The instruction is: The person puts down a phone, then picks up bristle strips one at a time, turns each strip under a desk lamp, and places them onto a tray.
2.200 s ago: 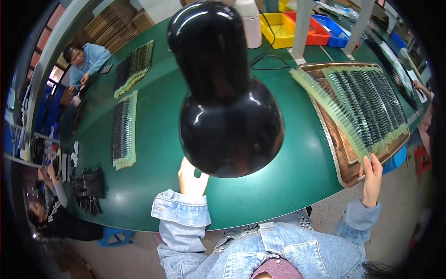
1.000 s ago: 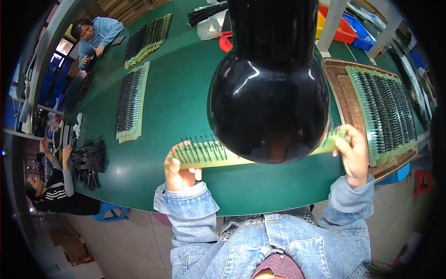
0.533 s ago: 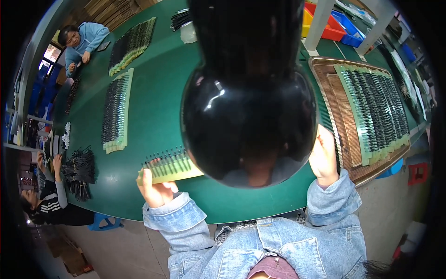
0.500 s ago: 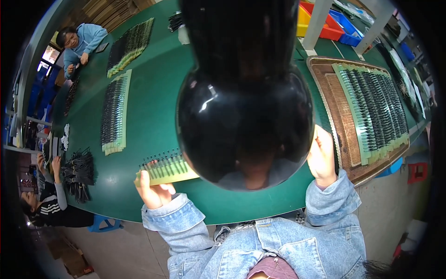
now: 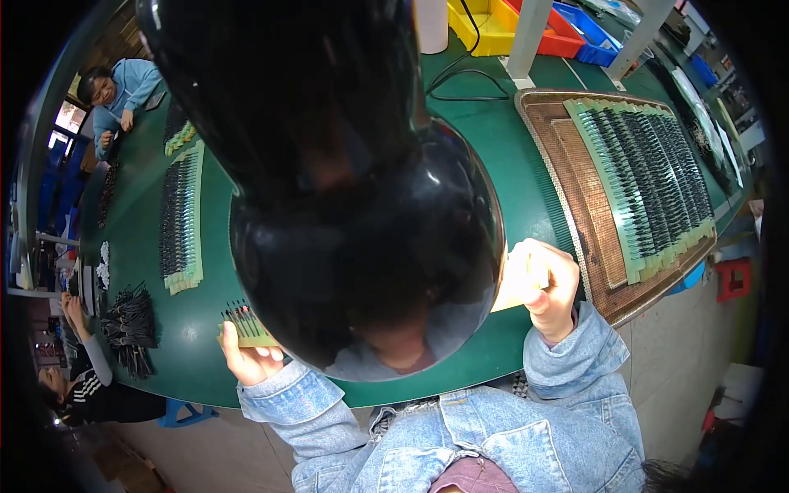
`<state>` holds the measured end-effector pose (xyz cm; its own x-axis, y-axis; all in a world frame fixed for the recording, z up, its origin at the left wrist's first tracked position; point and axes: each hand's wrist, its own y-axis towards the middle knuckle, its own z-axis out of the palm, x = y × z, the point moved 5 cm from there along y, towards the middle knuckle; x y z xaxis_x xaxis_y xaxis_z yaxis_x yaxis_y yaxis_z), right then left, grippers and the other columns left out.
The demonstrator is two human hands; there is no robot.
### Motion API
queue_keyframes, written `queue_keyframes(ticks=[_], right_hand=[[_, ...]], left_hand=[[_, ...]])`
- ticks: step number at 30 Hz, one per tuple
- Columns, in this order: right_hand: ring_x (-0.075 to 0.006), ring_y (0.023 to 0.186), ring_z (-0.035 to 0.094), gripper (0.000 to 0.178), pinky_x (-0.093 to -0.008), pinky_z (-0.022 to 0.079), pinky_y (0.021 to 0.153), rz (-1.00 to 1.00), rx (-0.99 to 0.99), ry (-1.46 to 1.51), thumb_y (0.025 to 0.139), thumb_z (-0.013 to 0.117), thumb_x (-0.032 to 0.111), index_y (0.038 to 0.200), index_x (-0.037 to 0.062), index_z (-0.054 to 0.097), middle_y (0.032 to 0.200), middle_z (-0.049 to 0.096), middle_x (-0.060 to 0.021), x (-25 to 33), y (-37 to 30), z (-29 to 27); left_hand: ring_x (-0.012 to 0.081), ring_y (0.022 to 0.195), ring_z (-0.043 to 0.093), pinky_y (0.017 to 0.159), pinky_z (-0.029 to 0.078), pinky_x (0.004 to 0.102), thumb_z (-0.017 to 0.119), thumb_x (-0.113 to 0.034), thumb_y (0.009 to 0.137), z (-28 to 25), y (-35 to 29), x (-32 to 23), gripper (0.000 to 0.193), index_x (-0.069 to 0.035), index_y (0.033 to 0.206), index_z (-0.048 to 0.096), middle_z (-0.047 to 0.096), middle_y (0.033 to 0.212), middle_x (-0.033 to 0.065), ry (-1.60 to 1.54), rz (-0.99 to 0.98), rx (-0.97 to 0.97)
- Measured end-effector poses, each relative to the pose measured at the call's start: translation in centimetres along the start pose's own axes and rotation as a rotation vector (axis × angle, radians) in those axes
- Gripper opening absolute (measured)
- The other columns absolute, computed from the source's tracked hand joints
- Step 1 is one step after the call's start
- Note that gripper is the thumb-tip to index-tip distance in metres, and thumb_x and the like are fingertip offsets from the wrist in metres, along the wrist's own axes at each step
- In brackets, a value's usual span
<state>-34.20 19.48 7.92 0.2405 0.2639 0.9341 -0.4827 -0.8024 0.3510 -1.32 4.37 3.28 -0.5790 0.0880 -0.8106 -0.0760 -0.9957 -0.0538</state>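
Observation:
My left hand (image 5: 253,361) is closed on one end of a pale green strip (image 5: 256,338), with a row of thin black pin-like parts standing up from its far edge. A big glossy black lamp-like body (image 5: 370,263) hangs in front and hides the middle of the strip. On its other side my right hand (image 5: 549,287) pinches a brightly lit, pale flat end (image 5: 511,287), which looks like the same strip. Glare washes out detail there.
A brown mesh tray (image 5: 604,279) at right holds several loaded strips (image 5: 649,189). More strips (image 5: 182,218) lie at left, near black cable bundles (image 5: 131,324). Yellow (image 5: 481,25), red (image 5: 555,37) and blue (image 5: 588,37) bins stand behind. Two people (image 5: 123,90) sit along the left.
The black body has shifted left in view, covering more of the strip. My right hand has come out from behind it and now pinches the lit end. My left hand keeps its grip.

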Motion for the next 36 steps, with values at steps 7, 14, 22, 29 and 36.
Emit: queue_keyframes(ticks=[7, 14, 22, 29, 36], right_hand=[[-0.0096, 0.055, 0.042, 0.048, -0.0199, 0.031, 0.048, 0.014, 0.030, 0.000, 0.075, 0.055, 0.045, 0.058, 0.0060, 0.035, 0.062, 0.042, -0.0026, -0.7, 0.1, -0.5], [-0.0093, 0.050, 0.044, 0.028, -0.0202, 0.035, 0.045, 0.254, -0.209, 0.144, 0.085, 0.048, 0.023, 0.068, 0.0018, 0.045, 0.064, 0.051, -0.0039, -1.5, 0.5, -0.1], [-0.0068, 0.053, 0.046, 0.016, -0.0174, 0.038, 0.047, 0.457, -0.399, 0.579, 0.086, 0.046, 0.016, 0.091, 0.0010, 0.050, 0.072, 0.054, -0.0033, -4.2, 0.4, -2.1], [-0.0053, 0.057, 0.043, 0.016, -0.0158, 0.039, 0.050, 0.411, -0.409, 0.777, 0.088, 0.042, 0.018, 0.093, 0.0038, 0.048, 0.077, 0.052, -0.0026, -5.5, -0.1, -4.0], [-0.0084, 0.061, 0.048, 0.019, -0.0190, 0.044, 0.058, 0.367, -0.461, 1.046, 0.088, 0.039, 0.017, 0.101, 0.0041, 0.046, 0.080, 0.051, -0.0032, -6.0, 0.4, -5.1]], left_hand=[[0.0142, 0.040, 0.048, 0.031, 0.043, 0.0247, 0.036, -0.022, 0.087, 0.2, 0.0, 0.2, 0.024, -0.003, 0.096, 0.049, 0.058, 0.075, 0.0107, -0.049, -0.052, 0.089], [0.0185, 0.043, 0.050, 0.033, 0.045, 0.0267, 0.040, -0.022, 0.085, 5.1, -1.0, -0.3, 0.025, 0.000, 0.095, 0.048, 0.057, 0.080, 0.0148, -0.115, -0.030, -0.072], [0.0215, 0.043, 0.050, 0.040, 0.044, 0.0281, 0.041, -0.011, 0.081, 9.5, -2.0, -0.6, 0.022, 0.009, 0.084, 0.047, 0.054, 0.068, 0.0192, 0.165, -0.008, 0.317], [0.0198, 0.044, 0.051, 0.046, 0.044, 0.0272, 0.041, -0.004, 0.079, 11.5, -2.9, 0.1, 0.016, 0.010, 0.076, 0.047, 0.052, 0.061, 0.0155, 0.213, 0.042, 0.400], [0.0190, 0.046, 0.052, 0.047, 0.045, 0.0272, 0.049, -0.006, 0.076, 12.2, -2.8, 0.5, 0.013, 0.007, 0.075, 0.047, 0.053, 0.064, 0.0140, 0.462, -0.083, 0.437]])
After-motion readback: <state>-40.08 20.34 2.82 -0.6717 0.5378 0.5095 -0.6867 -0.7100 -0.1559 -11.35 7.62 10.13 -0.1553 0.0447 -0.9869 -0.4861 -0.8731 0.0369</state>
